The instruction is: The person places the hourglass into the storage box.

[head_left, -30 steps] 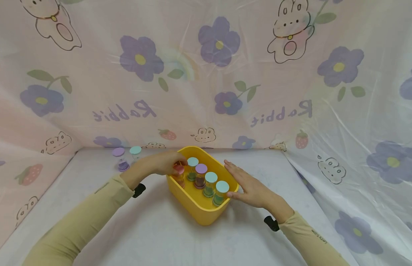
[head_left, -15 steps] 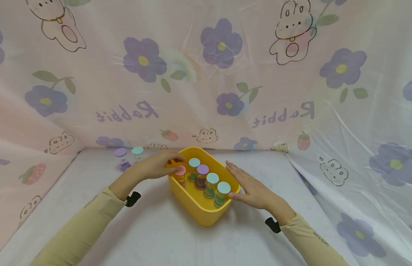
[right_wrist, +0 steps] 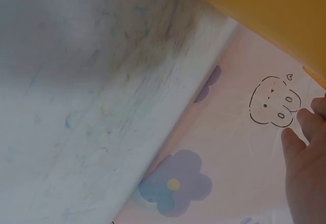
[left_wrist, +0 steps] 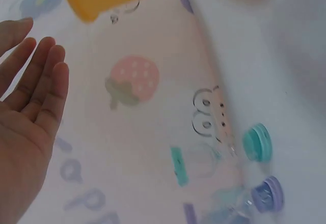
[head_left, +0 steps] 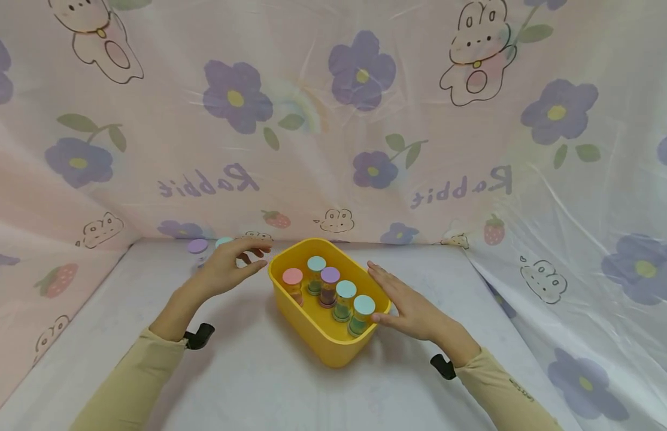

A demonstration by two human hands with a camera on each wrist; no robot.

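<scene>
A yellow bin (head_left: 306,323) stands mid-table, holding several upright sand timers. At its left end is the pink-capped sand timer (head_left: 293,277); a purple-capped one (head_left: 330,276) and teal-capped ones, such as the nearest (head_left: 364,306), line up beside it. Just outside the left rim hovers my left hand (head_left: 223,269), fingers loosely bent and holding nothing. My right hand (head_left: 409,305) lies along the bin's right rim with straight fingers, thumb near the nearest teal cap. In the left wrist view, a teal sand timer (left_wrist: 258,142) and a purple one (left_wrist: 268,196) stand apart from the bin.
Those two loose timers stand at the back left of the white table (head_left: 247,371), partly behind my left hand in the head view. A patterned curtain (head_left: 312,149) rises directly behind the table and at both sides.
My left hand has let go of the pink-capped sand timer, which stays in the bin, and has moved left out over the rim. The right hand has stayed at the bin's right side.
</scene>
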